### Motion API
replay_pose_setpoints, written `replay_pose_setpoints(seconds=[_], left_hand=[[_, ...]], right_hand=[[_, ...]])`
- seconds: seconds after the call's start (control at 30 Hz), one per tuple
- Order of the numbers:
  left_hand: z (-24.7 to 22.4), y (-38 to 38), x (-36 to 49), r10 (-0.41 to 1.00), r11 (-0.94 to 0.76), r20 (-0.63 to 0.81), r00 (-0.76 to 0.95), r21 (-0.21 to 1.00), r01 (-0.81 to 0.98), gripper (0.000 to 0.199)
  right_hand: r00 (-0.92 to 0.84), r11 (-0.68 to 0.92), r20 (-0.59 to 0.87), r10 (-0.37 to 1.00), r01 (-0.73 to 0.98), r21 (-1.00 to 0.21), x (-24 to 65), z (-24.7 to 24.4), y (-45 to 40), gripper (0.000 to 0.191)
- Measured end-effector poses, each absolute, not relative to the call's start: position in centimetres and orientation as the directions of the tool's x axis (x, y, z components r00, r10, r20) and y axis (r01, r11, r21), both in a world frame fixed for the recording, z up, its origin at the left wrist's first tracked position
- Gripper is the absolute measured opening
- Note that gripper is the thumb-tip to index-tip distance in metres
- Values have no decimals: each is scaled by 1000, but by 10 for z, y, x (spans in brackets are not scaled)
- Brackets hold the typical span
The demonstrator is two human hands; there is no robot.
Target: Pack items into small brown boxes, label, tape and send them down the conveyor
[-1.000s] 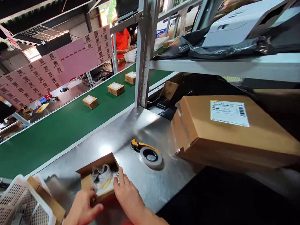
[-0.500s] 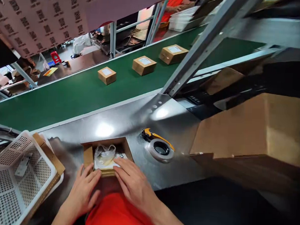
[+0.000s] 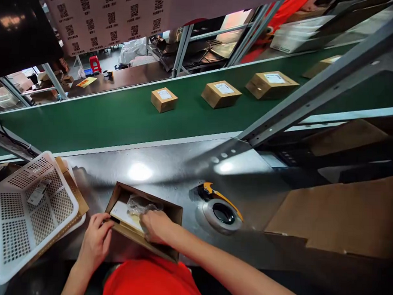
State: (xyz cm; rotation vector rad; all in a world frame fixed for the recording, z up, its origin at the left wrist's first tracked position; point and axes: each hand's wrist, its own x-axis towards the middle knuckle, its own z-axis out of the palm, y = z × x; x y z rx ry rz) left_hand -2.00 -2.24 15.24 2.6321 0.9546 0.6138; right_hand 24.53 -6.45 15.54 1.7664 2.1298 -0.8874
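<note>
An open brown cardboard box (image 3: 164, 196) lies slantwise on the metal bench in front of me. Inside it are a flat white box (image 3: 121, 211) and a crumpled clear plastic bag (image 3: 136, 203). My left hand (image 3: 97, 234) pinches the cardboard rim at the near left corner. Reaching into the carton, my right hand (image 3: 157, 225) is curled over the white box, close against the plastic. Its fingertips are partly hidden, so what they grip cannot be made out.
A tape dispenser (image 3: 223, 213) with a yellow handle lies to the right. White perforated baskets (image 3: 36, 219) stand at left. Beyond the metal bench (image 3: 173, 164), a green conveyor (image 3: 103, 122) carries several labelled cartons (image 3: 221, 94). A metal post (image 3: 281, 105) and large cardboard (image 3: 345, 217) are at right.
The cardboard box has turned clockwise. My right hand has moved inside it and curled, while my left hand has shifted to its left corner. The plastic lies flatter. The view has swung left.
</note>
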Motion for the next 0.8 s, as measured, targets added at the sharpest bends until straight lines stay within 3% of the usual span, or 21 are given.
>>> replay_pose_setpoints(seconds=[0.17, 0.33, 0.67, 0.8], left_hand=[[145, -30, -21, 669, -740, 351, 655, 389, 548, 26], [136, -30, -18, 647, -762, 405, 646, 334, 555, 29], [130, -49, 3, 674, -736, 429, 602, 324, 594, 32], [130, -50, 6, 675, -735, 424, 603, 323, 596, 30]], right_hand=[[-270, 164, -498, 824, 955, -245, 230, 147, -71, 42], [-308, 247, -480, 822, 951, -188, 229, 143, -64, 21], [-403, 389, -355, 844, 914, -114, 267, 149, -71, 30], [-443, 424, -376, 814, 895, -137, 264, 144, -65, 24]])
